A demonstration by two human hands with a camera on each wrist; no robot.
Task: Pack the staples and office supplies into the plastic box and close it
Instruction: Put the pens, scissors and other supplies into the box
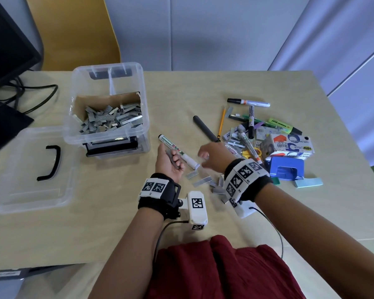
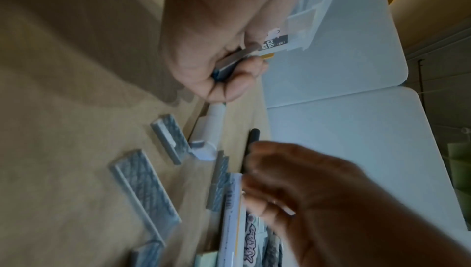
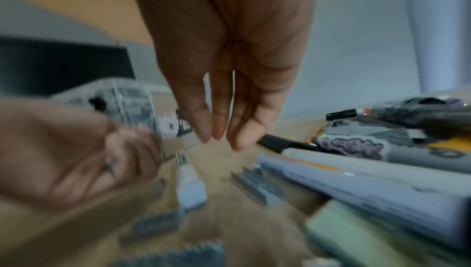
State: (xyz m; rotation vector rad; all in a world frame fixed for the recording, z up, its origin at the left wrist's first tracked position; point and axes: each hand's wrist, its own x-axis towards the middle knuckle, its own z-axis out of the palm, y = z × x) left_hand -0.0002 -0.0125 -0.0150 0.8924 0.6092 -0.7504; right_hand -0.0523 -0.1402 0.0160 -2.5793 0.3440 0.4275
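The clear plastic box (image 1: pixel 146 124) stands open at the back left, with a heap of staple strips (image 1: pixel 110 121) inside. My left hand (image 1: pixel 167 160) is palm-up in front of the box and grips a few staple strips (image 1: pixel 171 158); the left wrist view shows these strips (image 2: pixel 229 63) pinched in the curled fingers (image 2: pixel 237 82). My right hand (image 1: pixel 209 157) hovers just to the right with straight, relaxed fingers (image 3: pixel 219 128) and holds nothing. Loose staple strips (image 1: pixel 204 181) lie on the table under it. A white marker (image 1: pixel 177 151) lies between the hands.
The box's clear lid (image 1: pixel 30 175) with its black handle lies flat at the left. A pile of markers, pens and boxes (image 1: pixel 268 134) and a blue hole punch (image 1: pixel 283 169) fill the right side. A black pen (image 1: pixel 205 128) lies apart. A monitor (image 1: pixel 7 50) stands at the far left.
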